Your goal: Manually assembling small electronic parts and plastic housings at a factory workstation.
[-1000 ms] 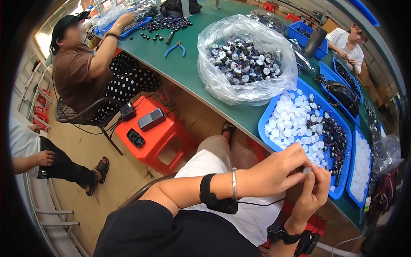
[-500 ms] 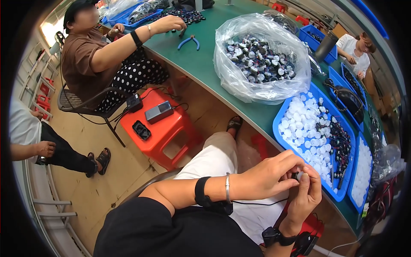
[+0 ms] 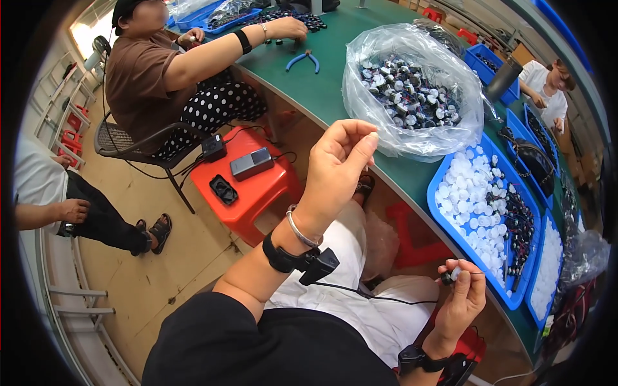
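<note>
My left hand (image 3: pixel 342 168) is raised over my lap, near the table edge below the clear plastic bag (image 3: pixel 360 122). Its thumb and index finger are pinched together; whatever is between them, if anything, is too small to make out. Lower right, my right hand (image 3: pixel 465 297) grips a small round black component with a white cap (image 3: pixel 454 274) between thumb and fingers, and a thin wire sticks out beside it. Closest to that hand is a blue tray (image 3: pixel 444 225) of white translucent caps (image 3: pixel 460 186) and black wired components (image 3: pixel 518 225). The bag holds many capped components (image 3: pixel 412 96).
Blue pliers (image 3: pixel 302 60) lie on the green table (image 3: pixel 335 83). Another blue tray (image 3: pixel 537 302) holds white pieces. A red stool (image 3: pixel 248 209) carries black devices. One co-worker (image 3: pixel 145 83) sits at the left, another (image 3: pixel 547 90) across the table; a person (image 3: pixel 48 193) stands far left.
My left hand has left my right hand and swung up and to the left, fingers pinched. My right hand stays low, still holding the capped component. The view has shifted slightly.
</note>
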`<state>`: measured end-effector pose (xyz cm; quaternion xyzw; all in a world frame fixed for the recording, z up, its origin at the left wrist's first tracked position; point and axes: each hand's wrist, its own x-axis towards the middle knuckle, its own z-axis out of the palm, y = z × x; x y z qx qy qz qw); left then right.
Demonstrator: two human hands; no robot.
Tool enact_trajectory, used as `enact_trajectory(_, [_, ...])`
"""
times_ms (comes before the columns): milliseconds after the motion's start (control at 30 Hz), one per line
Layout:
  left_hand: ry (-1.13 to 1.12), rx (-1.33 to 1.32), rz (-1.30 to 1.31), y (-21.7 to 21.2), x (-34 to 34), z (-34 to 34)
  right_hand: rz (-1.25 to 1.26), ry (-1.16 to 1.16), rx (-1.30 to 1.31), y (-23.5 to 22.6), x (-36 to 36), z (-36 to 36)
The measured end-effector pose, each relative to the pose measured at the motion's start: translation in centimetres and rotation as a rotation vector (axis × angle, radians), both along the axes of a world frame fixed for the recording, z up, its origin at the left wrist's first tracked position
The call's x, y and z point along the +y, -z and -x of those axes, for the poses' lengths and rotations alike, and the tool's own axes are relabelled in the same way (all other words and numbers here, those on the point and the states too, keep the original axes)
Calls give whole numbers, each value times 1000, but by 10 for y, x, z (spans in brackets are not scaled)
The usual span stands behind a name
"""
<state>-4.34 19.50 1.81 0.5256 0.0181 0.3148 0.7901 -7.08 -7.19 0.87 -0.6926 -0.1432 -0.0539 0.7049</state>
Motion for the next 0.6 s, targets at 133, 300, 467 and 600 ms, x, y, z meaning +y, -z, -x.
enact_trajectory(133, [289, 8, 139, 0, -30, 17, -28, -37, -13, 3, 4, 0])
enact_trajectory(300, [980, 166, 213, 39, -104, 29, 182, 8, -337, 1, 10, -6])
enact_trajectory(467, [1093, 283, 302, 54, -117, 30, 345, 167, -349, 15, 0, 7])
enact_trajectory(600, [1107, 336, 247, 54, -120, 33, 315, 169, -309, 26, -9, 9])
